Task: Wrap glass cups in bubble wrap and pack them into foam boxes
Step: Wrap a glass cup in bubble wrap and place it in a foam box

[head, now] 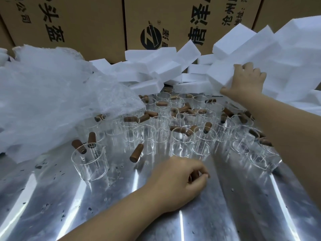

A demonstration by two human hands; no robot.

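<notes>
**Head view.** Our right hand reaches to the far R. Its fingers and thumb curl over the edge of a white foam box, which sits at the front of the foam pile along the back of the worktop.

Our left hand lies low on the metal near the front, fingers curled tight round a small brown handle. We cannot tell whether a cup body is attached, since clear glass is hard to read there.

The glass cups stand upright and closely packed in mid-worktop, between the two hands, w/ brown handles sticking out at many angles. One lone cup stands apart at front L.

The bubble wrap is a loose heap at L, and its edge overlaps the nearest cups. Printed cartons form the backdrop.

**Progress (our judgement).**
- Done: nothing that we can see. No cup in view is wrapped, and no box shows a cup inside.
- In hand: fetching a box, and prob. a cup.
- Left: wrapping and boxing for approx. the whole batch of bare cups.
</notes>
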